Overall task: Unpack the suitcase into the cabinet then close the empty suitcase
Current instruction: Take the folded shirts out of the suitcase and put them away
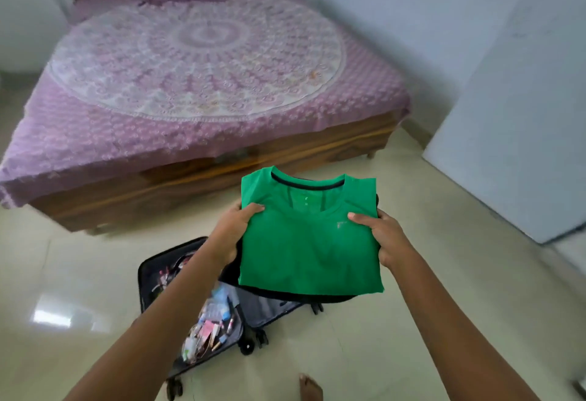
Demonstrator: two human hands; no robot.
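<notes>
A folded green T-shirt lies on top of a dark folded garment, and I hold the small stack in the air with both hands. My left hand grips its left edge, thumb on top. My right hand grips the right edge the same way. Below the stack, the open dark suitcase lies on the floor. Its near half holds several small toiletry and cosmetic items. The clothes hide the suitcase's other half.
A wooden bed with a purple patterned cover stands ahead. A white panel, perhaps a cabinet door, is at the right. Glossy tiled floor surrounds the suitcase. My bare foot shows at the bottom.
</notes>
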